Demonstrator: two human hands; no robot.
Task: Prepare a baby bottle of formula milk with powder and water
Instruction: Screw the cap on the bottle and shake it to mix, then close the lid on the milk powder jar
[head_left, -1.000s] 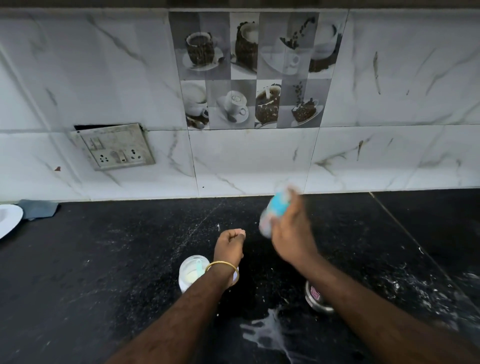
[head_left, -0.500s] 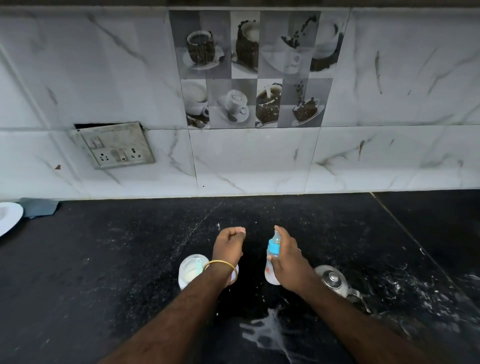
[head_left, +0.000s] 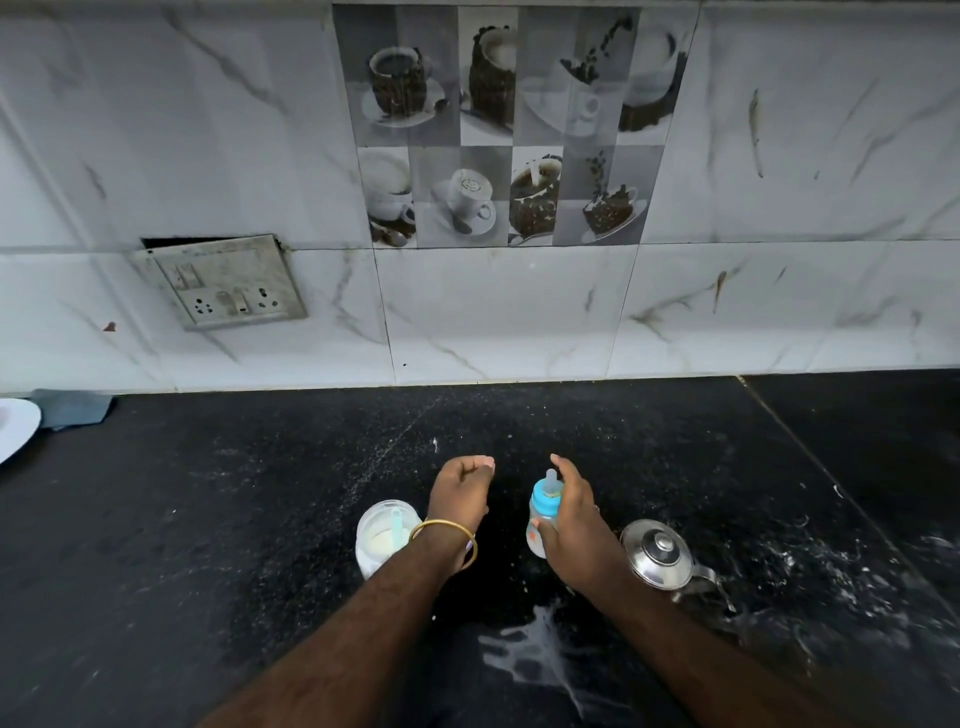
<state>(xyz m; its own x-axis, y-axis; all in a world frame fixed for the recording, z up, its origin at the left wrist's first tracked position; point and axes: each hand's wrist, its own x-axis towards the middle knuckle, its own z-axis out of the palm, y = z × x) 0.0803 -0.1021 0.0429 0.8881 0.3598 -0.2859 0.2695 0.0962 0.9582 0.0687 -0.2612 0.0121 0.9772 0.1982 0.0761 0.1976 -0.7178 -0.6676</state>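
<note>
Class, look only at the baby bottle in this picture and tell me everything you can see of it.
The baby bottle is small, with a clear body, a light-blue collar and a pale translucent teat on top. An orange mark shows low on its side. It stands roughly upright above the black counter; whether its base touches the counter cannot be told. The right hand grips it from the right, fingers round the collar, thumb low on the body. Its contents cannot be made out.

Baby bottle: small, clear body, blue collar, teat on, upright, mid-counter toward front edge, held by right hand. Powder jar: white, open, pale powder w/ blue scoop inside, just left. Steel kettle: lidded, just right.
</note>
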